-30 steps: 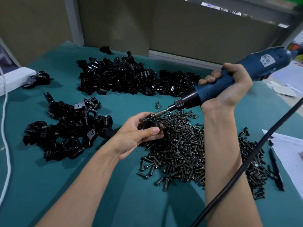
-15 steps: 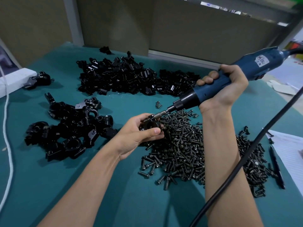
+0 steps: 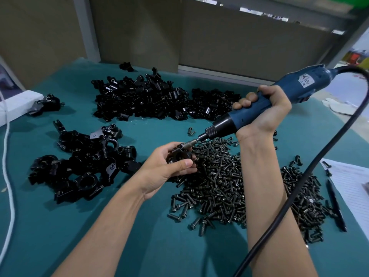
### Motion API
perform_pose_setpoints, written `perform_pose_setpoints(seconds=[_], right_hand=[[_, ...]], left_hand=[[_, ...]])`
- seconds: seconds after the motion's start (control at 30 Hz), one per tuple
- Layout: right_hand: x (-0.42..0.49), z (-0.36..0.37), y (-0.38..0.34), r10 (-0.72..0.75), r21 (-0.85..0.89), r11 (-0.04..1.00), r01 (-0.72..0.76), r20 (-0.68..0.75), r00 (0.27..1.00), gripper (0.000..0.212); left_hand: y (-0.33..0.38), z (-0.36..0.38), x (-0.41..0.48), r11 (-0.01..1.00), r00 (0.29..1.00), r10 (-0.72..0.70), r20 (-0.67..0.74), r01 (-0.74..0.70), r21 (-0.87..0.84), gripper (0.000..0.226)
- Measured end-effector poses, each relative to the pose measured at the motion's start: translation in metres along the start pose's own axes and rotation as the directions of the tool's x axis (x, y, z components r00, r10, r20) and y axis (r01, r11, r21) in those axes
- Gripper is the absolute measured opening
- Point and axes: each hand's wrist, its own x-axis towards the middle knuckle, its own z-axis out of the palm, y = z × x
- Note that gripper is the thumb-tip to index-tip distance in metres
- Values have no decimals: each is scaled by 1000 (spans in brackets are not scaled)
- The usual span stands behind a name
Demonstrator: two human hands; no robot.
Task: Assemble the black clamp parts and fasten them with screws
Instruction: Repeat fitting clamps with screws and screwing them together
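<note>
Our left hand (image 3: 169,166), forearm rising from seven o'clock, curled its fingers around the black clamp (image 3: 180,155) above the near edge of the screw pile (image 3: 225,180), just past table centre. Our right hand (image 3: 263,110), wrist bent at two o'clock, gripped the blue electric screwdriver (image 3: 279,96), its bit (image 3: 189,144) slanting toward eight o'clock onto the clamp's top. The screwdriver's white label (image 3: 307,81) seemed to read "SU"; we could not make out more.
</note>
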Motion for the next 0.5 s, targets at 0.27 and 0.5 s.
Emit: perform_pose_setpoints(seconds=[0.27,0.5], right_hand=[[0,-1,2,15,8,1000,-15,-2,1000,21],[-2,0,1,11,13,1000,-11,17,1000,23]], left_hand=[[-3,-3,1,1000,1000,14,5,-14,16,47],[-2,-2,2,1000,1000,7,17,-6,-22,46]])
